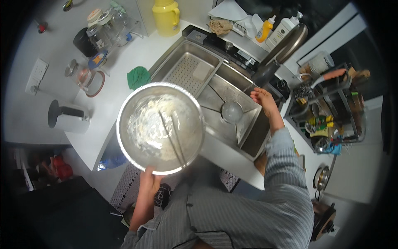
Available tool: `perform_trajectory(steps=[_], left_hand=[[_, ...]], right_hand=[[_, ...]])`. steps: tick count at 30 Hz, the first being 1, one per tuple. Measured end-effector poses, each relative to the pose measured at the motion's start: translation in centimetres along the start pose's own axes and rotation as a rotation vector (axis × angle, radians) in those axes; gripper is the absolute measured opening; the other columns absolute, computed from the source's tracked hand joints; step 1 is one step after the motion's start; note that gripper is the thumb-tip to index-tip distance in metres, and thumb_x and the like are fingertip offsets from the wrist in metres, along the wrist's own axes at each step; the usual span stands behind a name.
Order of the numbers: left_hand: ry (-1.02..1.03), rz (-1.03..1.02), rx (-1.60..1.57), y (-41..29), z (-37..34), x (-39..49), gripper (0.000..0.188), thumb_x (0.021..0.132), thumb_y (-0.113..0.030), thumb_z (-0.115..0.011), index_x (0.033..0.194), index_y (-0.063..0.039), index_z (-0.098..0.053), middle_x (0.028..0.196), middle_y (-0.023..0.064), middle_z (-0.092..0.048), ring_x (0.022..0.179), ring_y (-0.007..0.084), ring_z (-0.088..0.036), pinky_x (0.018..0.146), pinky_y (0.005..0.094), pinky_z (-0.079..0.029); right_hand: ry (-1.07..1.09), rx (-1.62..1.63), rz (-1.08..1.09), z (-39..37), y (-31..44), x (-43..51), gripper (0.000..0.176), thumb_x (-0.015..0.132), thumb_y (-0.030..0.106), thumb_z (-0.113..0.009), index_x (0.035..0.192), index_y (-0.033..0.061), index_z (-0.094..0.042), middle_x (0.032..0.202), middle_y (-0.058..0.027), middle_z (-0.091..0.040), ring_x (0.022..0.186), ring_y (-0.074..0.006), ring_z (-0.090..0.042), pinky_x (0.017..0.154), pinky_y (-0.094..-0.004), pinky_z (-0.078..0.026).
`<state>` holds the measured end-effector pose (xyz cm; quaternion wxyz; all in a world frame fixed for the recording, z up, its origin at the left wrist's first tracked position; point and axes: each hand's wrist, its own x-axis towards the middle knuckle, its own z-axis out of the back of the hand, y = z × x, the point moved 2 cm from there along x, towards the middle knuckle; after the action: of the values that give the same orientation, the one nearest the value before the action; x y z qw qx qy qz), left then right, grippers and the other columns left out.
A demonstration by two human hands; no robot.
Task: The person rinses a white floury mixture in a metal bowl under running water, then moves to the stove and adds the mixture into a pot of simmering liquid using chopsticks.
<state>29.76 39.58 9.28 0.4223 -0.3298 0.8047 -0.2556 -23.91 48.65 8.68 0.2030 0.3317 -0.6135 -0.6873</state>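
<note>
My left hand (150, 179) grips the near rim of a large steel mixing bowl (192, 146). Pale, wet batter or dough (146, 115) coats the bowl's inside, and a pair of chopsticks (174, 140) leans in it, reaching the near rim. Over the right part of the steel sink (211, 119) is my right hand (262, 98), its fingers slightly bent and nothing seen in them. The dark faucet (266, 73) stands just beyond that hand. A perforated steel tray (183, 70) sits in the sink's left part, with a pale block-like thing on it.
A green cloth (138, 77) lies on the counter left of the sink. Glass jars (99, 37), a glass pitcher (85, 79) and a yellow jug (166, 18) stand behind it. Bottles (266, 29) line the sill. At right is a crowded dish rack (323, 109).
</note>
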Motion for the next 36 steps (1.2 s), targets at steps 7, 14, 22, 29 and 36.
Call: perform_trajectory(steps=[7, 14, 22, 29, 36], left_hand=[[-0.058, -0.043, 0.002, 0.9, -3.7, 0.4, 0.046, 0.084, -0.009, -0.047, 0.126, 0.009, -0.041, 0.115, 0.0211, -0.058, 0.099, 0.0333, -0.063, 0.078, 0.042, -0.059], [-0.144, 0.066, 0.079, 2.4, -5.7, 0.1, 0.036, 0.086, -0.007, -0.05, 0.12, 0.007, -0.049, 0.112, 0.018, -0.059, 0.097, 0.0299, -0.062, 0.08, 0.0413, -0.056], [0.268, 0.225, 0.247, 2.7, -8.5, -2.6, 0.048, 0.089, -0.014, -0.045, 0.134, 0.003, -0.039, 0.127, 0.0165, -0.055, 0.112, 0.0273, -0.058, 0.089, 0.0406, -0.052], [0.775, 0.376, 0.616, -5.2, -8.1, -4.8, 0.048, 0.091, -0.008, -0.045, 0.136, 0.004, -0.038, 0.131, 0.0182, -0.051, 0.113, 0.0287, -0.057, 0.094, 0.0406, -0.05], [0.938, 0.645, 0.61, -11.1, -8.1, -3.8, 0.048, 0.088, -0.007, -0.04, 0.135, 0.002, -0.036, 0.126, 0.0178, -0.053, 0.11, 0.028, -0.058, 0.085, 0.04, -0.054]], right_hand=[[-0.02, 0.847, -0.106, 0.0, -7.1, 16.8, 0.024, 0.084, 0.004, -0.051, 0.104, -0.0092, -0.057, 0.103, -0.0237, -0.064, 0.088, -0.0312, -0.066, 0.077, -0.0338, -0.057], [0.104, 0.555, 0.074, 2.2, -3.8, 8.3, 0.027, 0.093, 0.019, -0.059, 0.114, 0.003, -0.06, 0.106, -0.0087, -0.066, 0.092, -0.0168, -0.065, 0.076, -0.0279, -0.053], [0.261, -1.12, 0.711, -9.2, 3.1, -28.0, 0.075, 0.062, -0.003, -0.065, 0.13, 0.0245, -0.055, 0.14, -0.0078, -0.042, 0.131, -0.0342, -0.037, 0.103, -0.047, -0.035], [0.065, -1.189, 0.649, -21.3, 6.5, -38.2, 0.059, 0.058, 0.018, -0.08, 0.114, 0.0187, -0.062, 0.127, -0.0077, -0.05, 0.121, -0.0316, -0.045, 0.097, -0.0436, -0.04], [-0.78, -0.898, 0.438, -25.1, 13.0, -42.8, 0.016, 0.077, 0.008, -0.069, 0.09, 0.0009, -0.064, 0.09, -0.0115, -0.058, 0.08, -0.0273, -0.06, 0.067, -0.032, -0.049]])
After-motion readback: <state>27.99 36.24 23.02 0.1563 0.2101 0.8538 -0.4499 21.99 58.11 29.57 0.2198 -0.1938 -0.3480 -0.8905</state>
